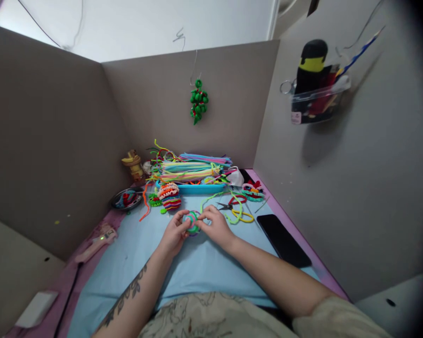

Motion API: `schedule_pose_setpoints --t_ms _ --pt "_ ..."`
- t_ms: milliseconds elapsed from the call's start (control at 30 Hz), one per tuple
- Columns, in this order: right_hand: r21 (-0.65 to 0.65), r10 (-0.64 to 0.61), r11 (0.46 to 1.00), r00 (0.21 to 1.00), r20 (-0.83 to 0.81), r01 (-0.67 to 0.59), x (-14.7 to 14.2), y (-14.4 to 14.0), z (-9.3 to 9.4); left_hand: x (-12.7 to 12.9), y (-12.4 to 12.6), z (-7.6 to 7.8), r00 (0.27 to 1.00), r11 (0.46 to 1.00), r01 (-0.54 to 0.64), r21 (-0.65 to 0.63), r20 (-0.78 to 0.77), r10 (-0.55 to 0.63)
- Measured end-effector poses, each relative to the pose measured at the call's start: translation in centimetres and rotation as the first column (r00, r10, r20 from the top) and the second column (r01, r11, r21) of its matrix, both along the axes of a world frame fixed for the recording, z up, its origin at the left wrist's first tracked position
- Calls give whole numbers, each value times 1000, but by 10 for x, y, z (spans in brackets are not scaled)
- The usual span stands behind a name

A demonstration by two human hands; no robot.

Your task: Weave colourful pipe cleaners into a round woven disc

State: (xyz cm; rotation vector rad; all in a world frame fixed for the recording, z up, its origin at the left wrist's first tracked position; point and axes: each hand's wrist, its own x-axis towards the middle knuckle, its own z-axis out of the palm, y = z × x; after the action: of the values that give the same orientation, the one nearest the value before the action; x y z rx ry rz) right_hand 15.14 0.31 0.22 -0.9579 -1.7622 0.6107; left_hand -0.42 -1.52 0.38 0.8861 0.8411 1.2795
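A small coiled pipe-cleaner piece (192, 222) (pink and green, seemingly part-wound) was pinched between the left hand (172, 234) and right hand (215, 226) above the counter (197, 267); a loose green pipe cleaner (229, 197) trailed away unwound.

Between your hands you have a coiled ball (192, 222) striped green and pink. The tabletop (134, 263) is pale blue with a pink-purple border. At its far edge, your pile of fuzzy wires (192, 168) runs neon yellow, green, pink and blue above a teal tray (200, 188). Near the right edge lies a black phone (283, 240). Your left forearm carries a dark tattoo (127, 295).
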Motion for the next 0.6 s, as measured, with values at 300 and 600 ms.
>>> schedule_pose_setpoints --t_ms 300,600 --pt "-269 115 956 993 -37 -120 1 13 -9 1 -1 2 998 1000 10 -18 -63 -12" --pt "-267 129 952 988 -78 -146 4 17 -9 -2 1 0 999 996 39 -76 9 -39"
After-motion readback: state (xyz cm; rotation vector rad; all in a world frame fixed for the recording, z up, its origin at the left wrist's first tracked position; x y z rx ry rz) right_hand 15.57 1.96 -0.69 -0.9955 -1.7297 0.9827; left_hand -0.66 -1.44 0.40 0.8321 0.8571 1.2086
